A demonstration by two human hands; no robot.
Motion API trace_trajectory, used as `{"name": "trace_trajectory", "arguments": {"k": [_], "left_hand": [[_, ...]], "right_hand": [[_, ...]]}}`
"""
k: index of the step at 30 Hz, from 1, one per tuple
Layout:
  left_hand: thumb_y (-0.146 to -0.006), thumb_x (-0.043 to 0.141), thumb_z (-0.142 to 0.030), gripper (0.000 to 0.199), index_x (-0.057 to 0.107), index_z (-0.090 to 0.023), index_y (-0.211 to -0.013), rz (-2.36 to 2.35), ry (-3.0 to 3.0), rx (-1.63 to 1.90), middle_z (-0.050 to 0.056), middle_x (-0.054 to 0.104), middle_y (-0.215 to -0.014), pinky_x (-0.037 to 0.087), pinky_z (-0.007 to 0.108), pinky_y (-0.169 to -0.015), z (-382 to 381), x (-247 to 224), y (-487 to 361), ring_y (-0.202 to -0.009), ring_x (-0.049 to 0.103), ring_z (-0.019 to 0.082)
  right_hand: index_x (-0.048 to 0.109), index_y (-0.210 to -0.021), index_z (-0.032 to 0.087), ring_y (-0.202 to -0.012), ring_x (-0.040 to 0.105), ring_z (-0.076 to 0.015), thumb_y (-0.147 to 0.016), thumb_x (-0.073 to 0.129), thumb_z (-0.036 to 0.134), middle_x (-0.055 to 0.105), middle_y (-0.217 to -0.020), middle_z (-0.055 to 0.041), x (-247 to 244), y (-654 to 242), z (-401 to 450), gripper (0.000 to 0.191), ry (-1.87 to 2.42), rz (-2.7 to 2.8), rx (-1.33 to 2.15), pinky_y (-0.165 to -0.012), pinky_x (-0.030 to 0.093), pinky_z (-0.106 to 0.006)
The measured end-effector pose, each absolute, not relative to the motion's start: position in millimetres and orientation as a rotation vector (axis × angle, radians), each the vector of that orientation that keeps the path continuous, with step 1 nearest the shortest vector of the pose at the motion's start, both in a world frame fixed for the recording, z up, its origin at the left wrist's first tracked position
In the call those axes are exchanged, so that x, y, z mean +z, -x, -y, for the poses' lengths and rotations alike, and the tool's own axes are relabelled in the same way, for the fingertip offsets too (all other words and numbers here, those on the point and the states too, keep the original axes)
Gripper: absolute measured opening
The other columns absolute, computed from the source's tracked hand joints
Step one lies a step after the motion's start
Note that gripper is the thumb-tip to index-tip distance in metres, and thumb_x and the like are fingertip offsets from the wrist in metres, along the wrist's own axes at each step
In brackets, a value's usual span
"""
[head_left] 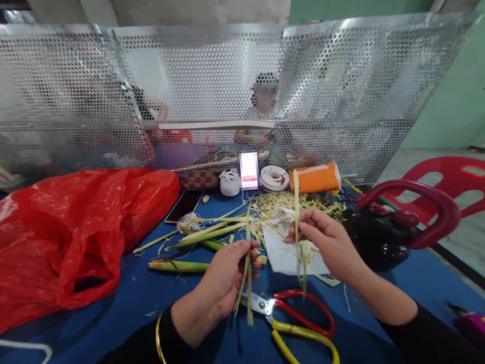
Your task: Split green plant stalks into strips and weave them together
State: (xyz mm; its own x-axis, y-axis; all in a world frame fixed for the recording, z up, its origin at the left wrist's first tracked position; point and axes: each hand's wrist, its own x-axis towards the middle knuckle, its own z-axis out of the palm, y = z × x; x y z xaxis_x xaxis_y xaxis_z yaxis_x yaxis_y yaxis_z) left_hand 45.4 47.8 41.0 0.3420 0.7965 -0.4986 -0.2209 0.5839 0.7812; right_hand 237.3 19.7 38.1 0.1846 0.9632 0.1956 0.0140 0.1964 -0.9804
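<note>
My left hand (228, 275) pinches a small bunch of thin pale-green leaf strips (249, 310) whose ends hang below the fingers. To its right, my right hand (329, 241) holds one long yellowish leaf strip (297, 205) upright between thumb and fingers. Scissors (297, 330) with one red and one yellow handle lie on the blue table below both hands; the blade tips are partly hidden by the left hand and strips. Green stalks (177, 265) lie beyond my left hand. Behind my right hand are a white sheet (278, 253) and a heap of shredded leaf pieces (266, 204).
A red plastic bag (67, 233) spreads over the left side. A black kettle (374, 238) stands right, near a red chair (461, 181). A phone (185, 206), a white spool (274, 178) and an orange packet (315, 179) lie before a perforated metal screen (214, 64); people sit behind it.
</note>
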Motion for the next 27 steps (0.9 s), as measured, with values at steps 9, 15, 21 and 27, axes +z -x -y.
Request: {"name": "trace_trajectory", "arguments": {"k": [9, 15, 21, 27], "left_hand": [[-0.088, 0.051, -0.023, 0.017, 0.062, -0.012, -0.081, -0.927, -0.739, 0.556, 0.002, 0.061, -0.070, 0.043, 0.019, -0.047, -49, 41, -43, -0.056, 0.061, 0.010], [-0.077, 0.064, -0.027, 0.015, 0.060, -0.013, -0.075, -0.768, -0.759, 0.362, 0.001, 0.059, -0.058, 0.045, 0.023, -0.050, -45, 31, -44, -0.048, 0.056, 0.011], [-0.078, 0.057, -0.023, 0.009, 0.058, -0.015, -0.072, -0.844, -0.868, 0.380, -0.002, 0.056, -0.053, 0.037, 0.020, -0.042, -33, 29, -52, -0.042, 0.052, 0.010], [-0.082, 0.051, -0.022, 0.018, 0.057, -0.013, -0.068, -0.824, -0.861, 0.435, -0.003, 0.054, -0.056, 0.019, 0.017, -0.035, -30, 39, -51, -0.034, 0.035, 0.002]], "right_hand": [[0.057, -0.089, 0.022, -0.068, 0.060, -0.0150, -0.092, 0.044, 0.018, 0.064, -0.074, -0.0004, 62, -238, 2, 0.014, 1.128, 1.972, 0.584, -0.067, 0.045, -0.029], [0.066, -0.086, 0.022, -0.069, 0.058, -0.0165, -0.089, 0.042, 0.007, 0.065, -0.074, -0.0015, 70, -227, 11, 0.029, 1.022, 2.573, 0.042, -0.085, 0.039, -0.037], [0.067, -0.087, 0.022, -0.072, 0.060, -0.0174, -0.093, 0.043, 0.012, 0.069, -0.074, -0.0023, 58, -216, 10, 0.027, 1.039, 2.554, -0.254, -0.099, 0.034, -0.042], [0.065, -0.101, 0.022, -0.098, 0.062, -0.0240, -0.086, 0.061, 0.012, 0.072, -0.099, -0.0077, 50, -219, 15, 0.019, 1.118, 2.024, -0.591, -0.096, 0.037, -0.041]]}}
